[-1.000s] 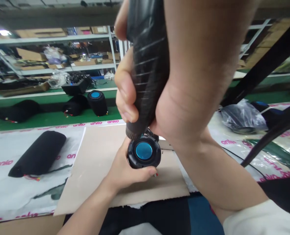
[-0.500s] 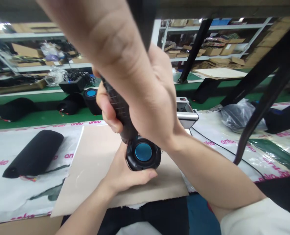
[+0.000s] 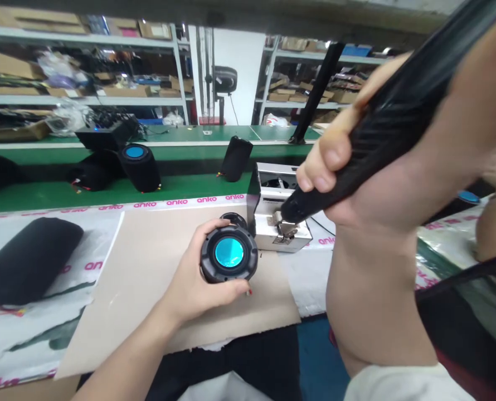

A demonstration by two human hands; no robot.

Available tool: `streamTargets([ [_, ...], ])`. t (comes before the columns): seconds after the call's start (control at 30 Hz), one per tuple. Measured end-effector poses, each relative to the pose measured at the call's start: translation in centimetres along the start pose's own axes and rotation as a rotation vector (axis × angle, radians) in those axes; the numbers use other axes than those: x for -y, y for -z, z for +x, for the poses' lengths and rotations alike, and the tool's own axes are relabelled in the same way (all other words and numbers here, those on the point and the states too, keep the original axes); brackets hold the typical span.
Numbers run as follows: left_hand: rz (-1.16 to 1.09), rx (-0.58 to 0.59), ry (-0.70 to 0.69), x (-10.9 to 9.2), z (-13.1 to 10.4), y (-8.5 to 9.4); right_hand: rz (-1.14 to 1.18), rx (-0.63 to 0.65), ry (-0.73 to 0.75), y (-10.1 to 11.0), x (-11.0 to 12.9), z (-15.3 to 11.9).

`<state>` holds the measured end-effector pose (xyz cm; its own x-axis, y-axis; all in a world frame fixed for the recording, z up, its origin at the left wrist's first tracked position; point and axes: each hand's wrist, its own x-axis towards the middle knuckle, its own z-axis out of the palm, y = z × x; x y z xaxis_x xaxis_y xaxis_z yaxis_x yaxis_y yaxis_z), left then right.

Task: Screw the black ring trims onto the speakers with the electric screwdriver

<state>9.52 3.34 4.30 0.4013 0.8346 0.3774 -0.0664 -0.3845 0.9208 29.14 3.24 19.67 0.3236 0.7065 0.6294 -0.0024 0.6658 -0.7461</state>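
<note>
Left hand (image 3: pixel 189 287) grips the round speaker (image 3: pixel 228 254) on cardboard (image 3: pixel 147 278); right hand (image 3: pixel 356 167) holds a black screwdriver (image 3: pixel 382 133).

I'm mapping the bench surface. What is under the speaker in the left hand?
The speaker stands on a tan cardboard sheet; the left hand covers its lower side.

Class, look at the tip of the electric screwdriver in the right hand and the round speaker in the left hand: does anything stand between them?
Nothing visible. The screwdriver in the right hand points its tip at a small metal box beside the speaker, which the left hand holds; only bare cardboard lies between.
</note>
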Motion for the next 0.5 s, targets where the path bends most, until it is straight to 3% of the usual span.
streamTargets([
  [0.1,0.038,-0.039,-0.028,-0.1,0.1,0.0,-0.031,-0.156,0.091,2.8,-2.8,-0.6],
  [0.27,0.13,-0.072,-0.044,0.1,-0.1,0.3,-0.039,-0.193,0.034,4.3,-6.3,-1.7],
  [0.37,0.142,-0.068,-0.046,0.1,-0.1,0.4,-0.036,-0.166,-0.02,4.5,-7.2,-1.8],
  [0.5,0.112,-0.073,-0.054,0.2,-0.1,0.4,0.027,-0.037,-0.144,5.1,-7.5,-2.0],
])
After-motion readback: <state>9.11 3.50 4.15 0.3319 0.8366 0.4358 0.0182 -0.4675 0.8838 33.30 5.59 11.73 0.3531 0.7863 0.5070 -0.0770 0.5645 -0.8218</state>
